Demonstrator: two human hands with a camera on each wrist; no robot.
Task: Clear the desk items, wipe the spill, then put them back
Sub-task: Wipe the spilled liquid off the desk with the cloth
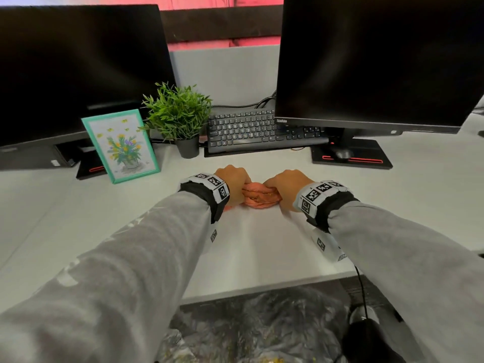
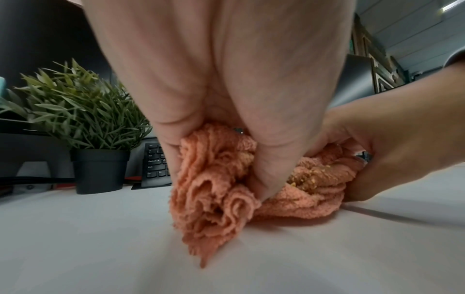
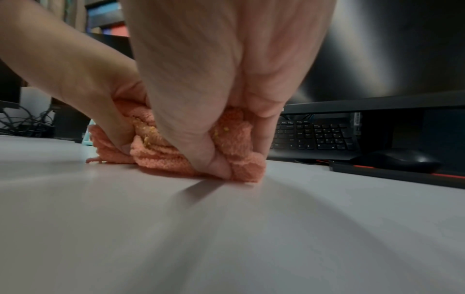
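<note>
A bunched orange cloth (image 1: pixel 259 196) lies on the white desk (image 1: pixel 262 244), in front of the keyboard. My left hand (image 1: pixel 235 186) grips its left end and my right hand (image 1: pixel 281 188) grips its right end, fingers curled into the folds. In the left wrist view the cloth (image 2: pixel 219 191) hangs in pleats to the desk, with yellow crumbs in its folds by my right hand (image 2: pixel 392 155). From the right wrist, the cloth (image 3: pixel 239 147) is pinched against the desk, the left hand (image 3: pixel 100 111) beside it.
A black keyboard (image 1: pixel 262 131), a potted green plant (image 1: pixel 180 116) and a teal picture frame (image 1: pixel 120 145) stand behind the cloth. Two dark monitors (image 1: pixel 377 58) flank them; a mouse (image 1: pixel 341 154) rests on the right stand. A plastic bag (image 1: pixel 262 326) lies below the desk edge.
</note>
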